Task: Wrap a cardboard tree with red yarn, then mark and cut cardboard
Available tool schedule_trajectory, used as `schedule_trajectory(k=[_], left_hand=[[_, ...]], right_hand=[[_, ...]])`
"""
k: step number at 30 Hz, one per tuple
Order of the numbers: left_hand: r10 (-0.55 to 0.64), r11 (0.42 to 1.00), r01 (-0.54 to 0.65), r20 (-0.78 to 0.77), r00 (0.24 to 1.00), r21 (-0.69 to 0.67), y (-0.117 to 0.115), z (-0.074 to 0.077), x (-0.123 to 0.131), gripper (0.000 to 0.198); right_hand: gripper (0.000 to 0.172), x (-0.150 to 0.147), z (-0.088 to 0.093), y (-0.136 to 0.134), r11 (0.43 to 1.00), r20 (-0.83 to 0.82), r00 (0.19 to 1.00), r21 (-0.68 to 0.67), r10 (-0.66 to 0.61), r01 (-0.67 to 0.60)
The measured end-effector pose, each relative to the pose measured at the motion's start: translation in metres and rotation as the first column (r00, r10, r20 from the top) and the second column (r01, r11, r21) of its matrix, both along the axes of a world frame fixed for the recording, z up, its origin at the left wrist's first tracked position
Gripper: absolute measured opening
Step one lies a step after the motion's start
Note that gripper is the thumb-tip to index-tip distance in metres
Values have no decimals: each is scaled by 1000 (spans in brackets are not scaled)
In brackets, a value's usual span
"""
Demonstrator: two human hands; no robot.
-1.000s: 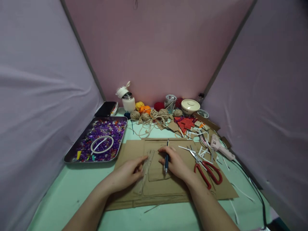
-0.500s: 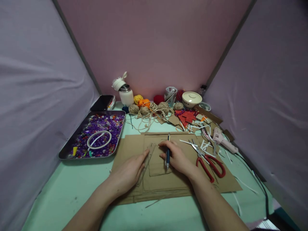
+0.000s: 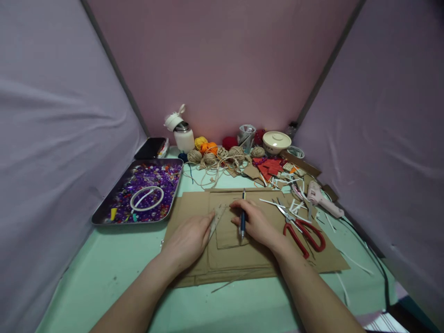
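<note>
My left hand [image 3: 189, 238] lies flat with fingers together on a clear ruler [image 3: 217, 219], pressing it onto a small cardboard piece [image 3: 229, 233]. My right hand [image 3: 256, 224] is closed round a dark blue pen [image 3: 243, 217], tip down on that piece, just right of the ruler. Both rest on a stack of larger brown cardboard sheets [image 3: 253, 263] on the green table [image 3: 104, 273].
Red-handled scissors [image 3: 303, 231] lie on the cardboard right of my hand, a pink glue gun [image 3: 322, 199] beyond them with its cable [image 3: 378, 268]. A metal tray [image 3: 104, 215] of purple beads sits left. Twine balls [image 3: 222, 157], a jar [image 3: 183, 136], a bowl [image 3: 275, 141] and scraps line the back.
My left hand has slid down the ruler and now covers its lower part. The right hand and pen stay in the same spot. The camera view shifted slightly.
</note>
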State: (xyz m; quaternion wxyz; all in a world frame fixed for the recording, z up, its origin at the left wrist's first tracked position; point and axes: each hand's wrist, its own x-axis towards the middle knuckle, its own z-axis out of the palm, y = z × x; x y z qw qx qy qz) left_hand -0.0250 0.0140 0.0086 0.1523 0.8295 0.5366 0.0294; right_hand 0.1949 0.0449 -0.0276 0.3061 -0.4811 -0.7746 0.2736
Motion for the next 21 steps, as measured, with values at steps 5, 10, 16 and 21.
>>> schedule_trajectory(k=[5,10,16,21], left_hand=[[-15,1000,15,-12,1000,6,1,-4,-1,43],[-16,1000,17,-5,1000,15,1,-8,-2,42],[2,992,-10,64,998,128,-2,-7,3,48],[-55,985,48,37,998,166,0,-18,6,47]], right_hand=[[29,0,-3,1,1000,-9,1000,0,-4,4],[31,1,-4,1,1000,-25,1000,8,-3,3],[31,1,-3,1,1000,-26,1000,12,0,0],[33,1,-3,1,1000,-24,1000,8,5,-5]])
